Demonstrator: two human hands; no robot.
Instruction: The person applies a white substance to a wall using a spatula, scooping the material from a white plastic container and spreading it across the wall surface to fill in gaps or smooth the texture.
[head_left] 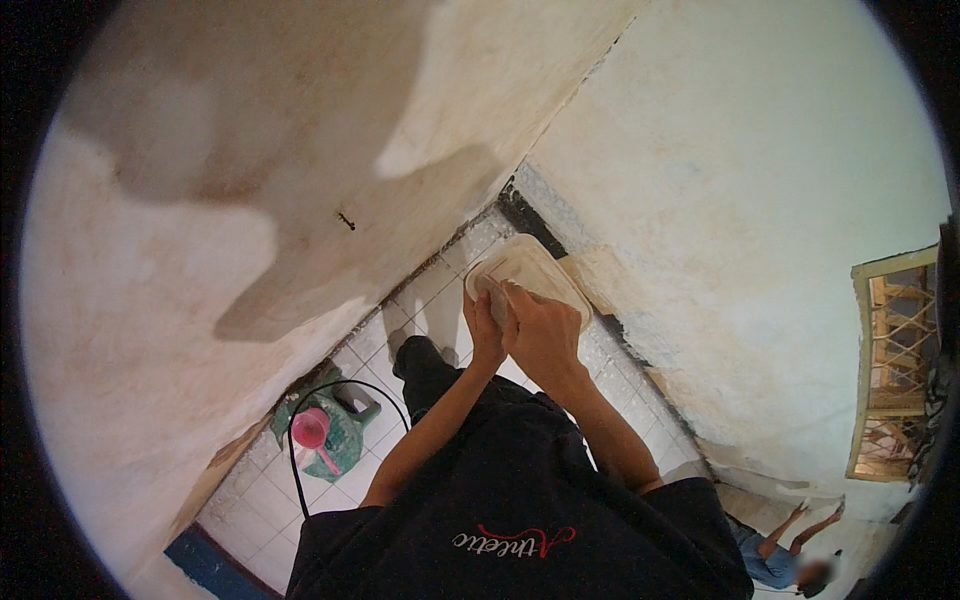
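Observation:
My left hand (484,328) and my right hand (545,335) are close together in front of my body. Both have their fingers closed around a small greyish piece (499,301), mostly covered by the fingers, so its kind is unclear. Just beyond and beneath them is a cream rectangular tub (553,273) with rounded corners, near the room's corner. Whether it rests on the floor or on something else does not show.
A stained wall (330,120) and a pale wall (720,180) meet ahead above a white tiled floor (365,470). At left, a pink dipper (311,428) lies on a green container (347,440), beside a black cable (291,455). Another person (770,555) is at lower right, below a latticed window (900,350).

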